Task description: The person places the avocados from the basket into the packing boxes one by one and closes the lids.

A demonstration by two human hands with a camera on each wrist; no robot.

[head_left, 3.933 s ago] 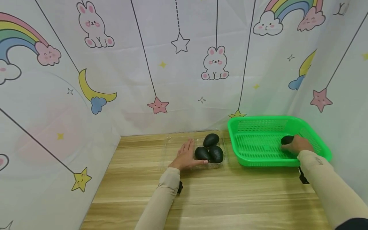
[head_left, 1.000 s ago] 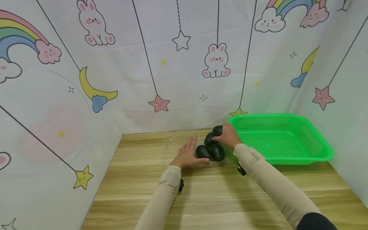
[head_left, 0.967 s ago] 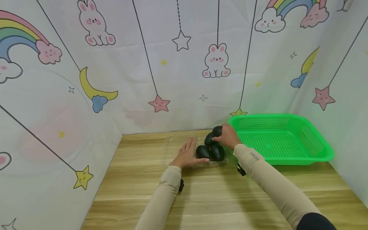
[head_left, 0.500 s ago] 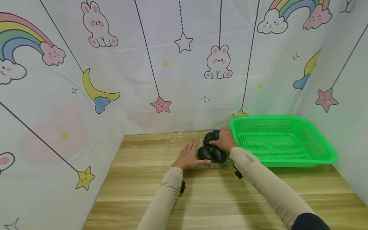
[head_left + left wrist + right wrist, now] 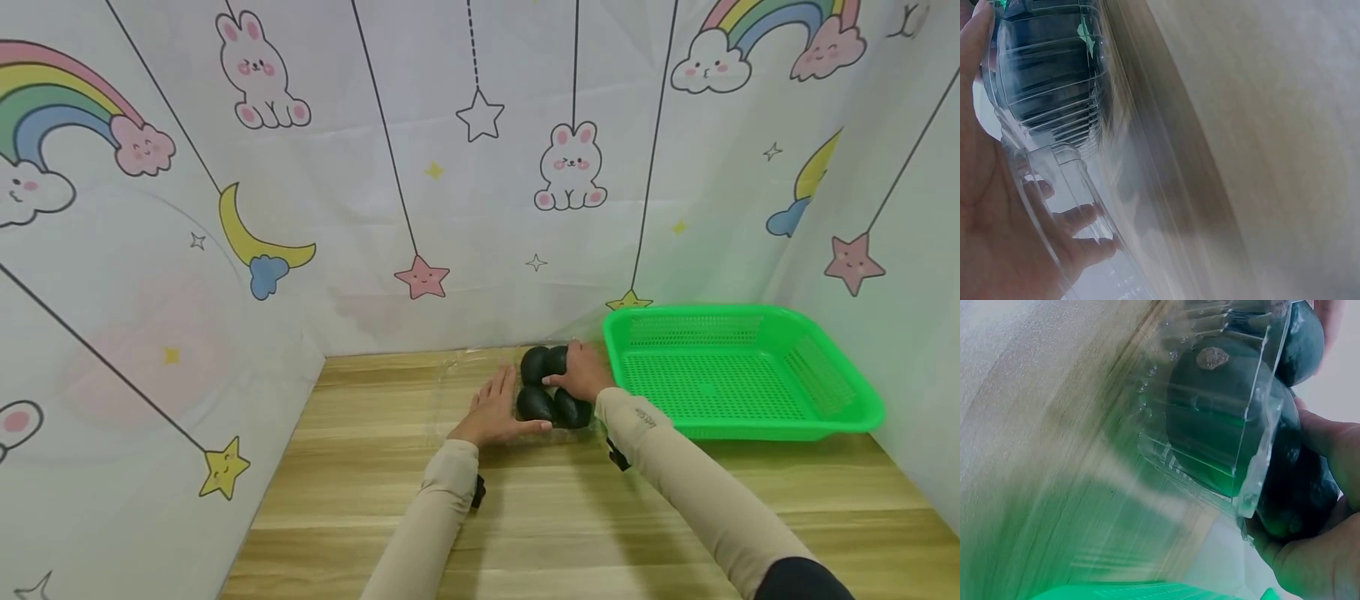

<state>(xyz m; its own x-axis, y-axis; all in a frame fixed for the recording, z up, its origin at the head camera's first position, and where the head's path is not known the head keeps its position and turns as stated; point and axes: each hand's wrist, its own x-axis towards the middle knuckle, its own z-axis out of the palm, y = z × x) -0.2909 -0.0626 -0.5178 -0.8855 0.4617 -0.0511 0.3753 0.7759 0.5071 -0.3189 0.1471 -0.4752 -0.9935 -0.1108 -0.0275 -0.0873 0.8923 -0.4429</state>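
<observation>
A clear plastic clamshell box (image 5: 453, 385) lies spread on the table by the back wall. Dark avocados (image 5: 535, 405) sit in its right half, one more of them (image 5: 533, 365) at the back left of that half. My right hand (image 5: 588, 375) grips another avocado (image 5: 556, 360) at the back right, against its neighbour. My left hand (image 5: 491, 415) rests with straight fingers on the box, its thumb along the front of the avocados. In the left wrist view, the palm (image 5: 997, 219) lies against the clear plastic. The right wrist view shows an avocado (image 5: 1210, 419) through the box wall.
A green perforated basket (image 5: 705, 429) stands right of the box, with no avocado visible in it. The wooden table (image 5: 525, 525) meets a printed cloth wall (image 5: 480, 208) behind and at both sides.
My right hand has carried an avocado from the green basket left to the box. It then lowered it beside the back avocado, which shifted slightly left. My left hand stays put.
</observation>
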